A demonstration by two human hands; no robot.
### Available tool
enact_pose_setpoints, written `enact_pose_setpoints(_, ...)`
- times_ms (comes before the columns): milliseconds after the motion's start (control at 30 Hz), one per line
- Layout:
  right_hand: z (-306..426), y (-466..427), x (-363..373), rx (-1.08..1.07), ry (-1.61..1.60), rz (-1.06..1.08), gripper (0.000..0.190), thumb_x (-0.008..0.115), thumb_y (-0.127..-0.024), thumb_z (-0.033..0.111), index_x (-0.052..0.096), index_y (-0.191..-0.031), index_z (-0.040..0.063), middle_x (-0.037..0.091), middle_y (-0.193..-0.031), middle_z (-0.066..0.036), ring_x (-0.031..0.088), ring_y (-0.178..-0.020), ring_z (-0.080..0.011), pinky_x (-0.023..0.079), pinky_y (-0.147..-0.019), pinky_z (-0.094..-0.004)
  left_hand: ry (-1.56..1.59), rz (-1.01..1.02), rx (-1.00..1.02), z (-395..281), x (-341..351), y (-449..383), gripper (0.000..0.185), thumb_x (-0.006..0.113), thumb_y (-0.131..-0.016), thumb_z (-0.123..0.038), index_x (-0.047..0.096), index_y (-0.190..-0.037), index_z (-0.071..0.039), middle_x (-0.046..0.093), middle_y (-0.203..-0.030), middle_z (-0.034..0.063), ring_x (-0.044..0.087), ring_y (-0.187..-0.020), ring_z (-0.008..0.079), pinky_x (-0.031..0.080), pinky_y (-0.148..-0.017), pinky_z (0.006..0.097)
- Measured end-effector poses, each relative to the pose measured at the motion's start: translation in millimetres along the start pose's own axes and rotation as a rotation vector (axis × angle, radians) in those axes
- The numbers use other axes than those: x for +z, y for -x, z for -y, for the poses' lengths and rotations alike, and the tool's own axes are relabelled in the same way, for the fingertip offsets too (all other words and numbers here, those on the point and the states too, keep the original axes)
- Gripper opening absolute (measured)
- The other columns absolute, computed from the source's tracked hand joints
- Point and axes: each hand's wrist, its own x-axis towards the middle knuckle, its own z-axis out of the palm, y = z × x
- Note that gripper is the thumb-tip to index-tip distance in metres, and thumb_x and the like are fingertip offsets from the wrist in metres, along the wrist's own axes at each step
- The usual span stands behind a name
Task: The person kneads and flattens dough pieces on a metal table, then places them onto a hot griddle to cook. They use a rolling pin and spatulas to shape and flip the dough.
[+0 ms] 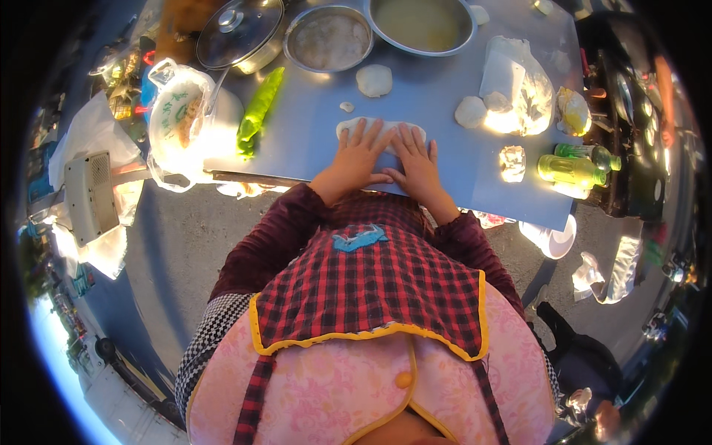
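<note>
Both my hands lie flat, palms down, on an elongated piece of pale dough [390,124] on the metal tabletop [311,133]. My left hand [359,161] has its fingers spread over the dough's left and middle part. On its right part rests my right hand [416,167], fingers slightly apart. The thumbs nearly meet at the near side, and the hands hide much of the dough. Just beyond are a small dough scrap [346,106] and a round flattened dough piece [374,80]. Another dough ball [470,112] sits to the right.
Across the back stand a lidded pot [239,36], a steel bowl [328,70] and a larger basin [425,54] of cloudy liquid. At left are a plastic-lined tub [167,119] and a long green vegetable-like item [260,108]. A plastic bag [528,94] and two bottles [573,171] lie right.
</note>
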Motion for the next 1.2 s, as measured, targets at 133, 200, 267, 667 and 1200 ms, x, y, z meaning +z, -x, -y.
enact_pose_setpoints(133,2,-2,-8,0.188,0.195,-0.344,0.047,0.067,-0.085,0.030,0.054,-0.124,0.007,0.053,-0.125,-0.016,0.048,-0.121,-0.0273,0.034,-0.101,-0.0465,0.178,-0.221,-0.036,30,17,24,0.097,0.078,-0.070,-0.041,0.029,-0.146,-0.004,0.024,-0.152,0.0229,0.023,-0.139,0.0440,0.025,-0.111,0.0520)
enact_pose_setpoints(200,10,-18,1,0.321,-0.413,-0.132,0.031,0.066,-0.086,0.022,0.056,-0.110,0.005,0.056,-0.106,-0.013,0.054,-0.104,-0.0226,0.041,-0.088,-0.0403,0.159,-0.196,-0.034,34,22,31,0.096,0.078,-0.071,-0.042,0.030,-0.145,-0.003,0.024,-0.152,0.0237,0.024,-0.139,0.0446,0.025,-0.111,0.0504)
enact_pose_setpoints(267,5,-23,-14,0.373,-0.957,-0.025,0.017,0.064,-0.087,0.013,0.055,-0.097,0.003,0.059,-0.094,-0.010,0.059,-0.094,-0.0210,0.047,-0.078,-0.0363,0.124,-0.156,0.012,30,17,29,0.096,0.077,-0.071,-0.044,0.030,-0.145,-0.003,0.023,-0.152,0.0241,0.023,-0.139,0.0445,0.024,-0.111,0.0522)
enact_pose_setpoints(667,-37,-3,-34,0.067,-0.133,0.001,0.059,0.068,-0.084,0.029,0.049,-0.131,-0.001,0.048,-0.137,-0.019,0.045,-0.127,-0.0363,0.034,-0.107,-0.0460,-0.063,0.067,-0.081,16,4,39,0.089,0.067,-0.076,-0.056,0.031,-0.148,-0.018,0.016,-0.156,0.0184,0.014,-0.143,0.0423,0.016,-0.107,0.0649)
enact_pose_setpoints(1200,-6,-194,-97,-0.103,0.024,-0.055,0.042,0.064,-0.086,0.044,0.064,-0.091,0.003,0.065,-0.079,-0.014,0.062,-0.074,-0.0351,0.048,-0.066,-0.0433,0.017,-0.441,-0.051,125,-94,-81,0.012,0.065,-0.082,-0.017,0.066,-0.086,-0.006,0.064,-0.085,0.0109,0.061,-0.082,0.0315,0.049,-0.070,0.0401)
